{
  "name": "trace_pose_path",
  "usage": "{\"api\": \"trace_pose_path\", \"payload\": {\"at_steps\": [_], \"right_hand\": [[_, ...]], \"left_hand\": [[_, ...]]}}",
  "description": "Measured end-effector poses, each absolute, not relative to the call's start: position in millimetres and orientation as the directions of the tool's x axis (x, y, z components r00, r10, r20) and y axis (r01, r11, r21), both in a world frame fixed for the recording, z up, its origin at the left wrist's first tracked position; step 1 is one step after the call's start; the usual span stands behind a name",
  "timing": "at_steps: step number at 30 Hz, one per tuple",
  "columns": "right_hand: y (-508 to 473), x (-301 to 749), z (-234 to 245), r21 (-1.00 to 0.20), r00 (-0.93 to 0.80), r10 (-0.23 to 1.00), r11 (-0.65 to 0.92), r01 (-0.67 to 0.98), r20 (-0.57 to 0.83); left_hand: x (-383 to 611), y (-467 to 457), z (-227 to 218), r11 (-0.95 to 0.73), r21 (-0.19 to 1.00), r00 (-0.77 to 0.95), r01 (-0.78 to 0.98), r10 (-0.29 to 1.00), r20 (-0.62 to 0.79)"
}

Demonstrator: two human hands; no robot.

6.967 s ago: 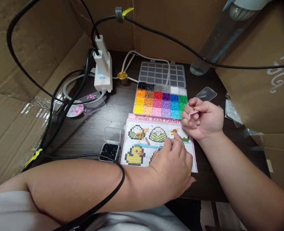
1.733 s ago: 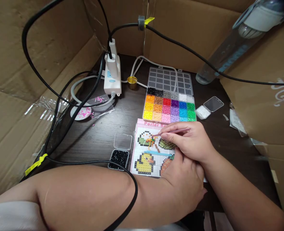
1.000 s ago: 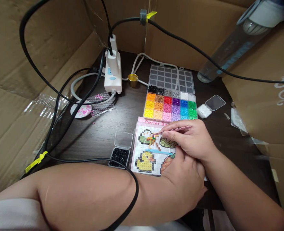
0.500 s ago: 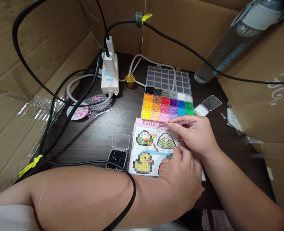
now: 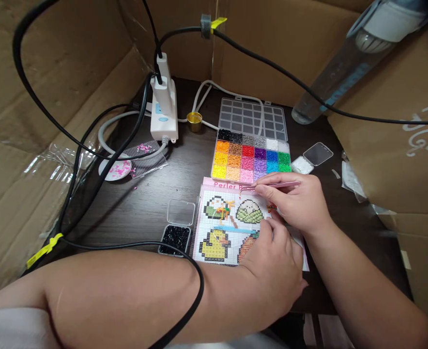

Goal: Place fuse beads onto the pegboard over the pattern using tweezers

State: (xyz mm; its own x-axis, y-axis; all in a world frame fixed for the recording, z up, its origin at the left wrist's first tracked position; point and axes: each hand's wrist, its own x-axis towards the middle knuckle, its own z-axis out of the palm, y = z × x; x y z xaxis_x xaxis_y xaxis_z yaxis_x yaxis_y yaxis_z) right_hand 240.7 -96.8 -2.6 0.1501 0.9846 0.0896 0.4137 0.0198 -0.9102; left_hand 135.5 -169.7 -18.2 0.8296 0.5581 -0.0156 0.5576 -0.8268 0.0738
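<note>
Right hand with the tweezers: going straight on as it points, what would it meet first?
Probably the pattern sheet, near its pink top edge; the tweezers point left over it, though their height is unclear.

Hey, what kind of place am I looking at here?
Probably a makeshift craft desk for fuse beads, walled in by cardboard: a bead box sorted by colour, a pattern sheet, and tweezers in the right hand.
</note>
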Motion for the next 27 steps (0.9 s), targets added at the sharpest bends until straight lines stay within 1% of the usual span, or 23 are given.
{"api": "trace_pose_path", "payload": {"at_steps": [4,11,27], "right_hand": [[-97.6,242.1,-1.0,-0.917,0.147,0.986,0.015,0.398,0.08],[-100.1,245.3,-4.4,-0.922,0.059,0.996,0.045,0.385,0.073],[-99.2,245.9,-4.5,-0.901,0.099,0.99,0.044,0.431,0.096]], "left_hand": [[135.8,-169.6,-17.7,-0.828,0.077,0.831,0.556,0.556,-0.025],[134.7,-167.9,-15.8,-0.831,0.074,0.834,0.551,0.549,-0.046],[136.1,-169.2,-16.7,-0.829,0.072,0.832,0.554,0.553,-0.039]]}}
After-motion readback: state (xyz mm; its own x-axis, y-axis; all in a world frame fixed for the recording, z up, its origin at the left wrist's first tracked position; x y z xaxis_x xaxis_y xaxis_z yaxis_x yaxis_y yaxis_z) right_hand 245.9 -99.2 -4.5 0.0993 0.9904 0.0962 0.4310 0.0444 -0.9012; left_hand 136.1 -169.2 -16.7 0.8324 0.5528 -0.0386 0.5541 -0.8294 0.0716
